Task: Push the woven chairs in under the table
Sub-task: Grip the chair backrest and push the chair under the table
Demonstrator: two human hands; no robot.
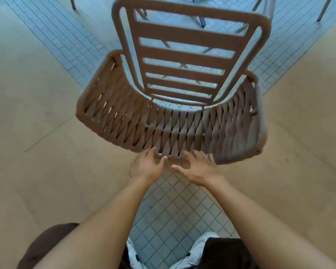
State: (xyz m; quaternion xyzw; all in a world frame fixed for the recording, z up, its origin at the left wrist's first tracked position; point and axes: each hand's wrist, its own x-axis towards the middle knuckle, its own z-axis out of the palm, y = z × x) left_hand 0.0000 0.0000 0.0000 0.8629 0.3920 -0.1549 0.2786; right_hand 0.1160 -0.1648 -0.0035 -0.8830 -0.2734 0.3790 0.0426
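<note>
Directly below and in front of me stands a brown woven chair point(175, 129), seen from behind. Its curved back is wrapped in woven straps and its seat point(182, 55) is made of flat slats. My left hand point(146, 166) and my right hand point(199, 169) are side by side at the top rim of the chair back. The fingers of both are spread, with the fingertips at or just touching the rim, and neither hand is closed around it. Thin metal legs point(202, 21) stand beyond the seat at the top of the view. No tabletop is clearly visible.
The chair stands on a strip of small grey-blue floor tiles point(175, 210), with tan paving slabs point(37, 113) on both sides. More metal legs show at the top left point(72, 3) and top right point(323, 10). My shoe point(204, 241) is at the bottom.
</note>
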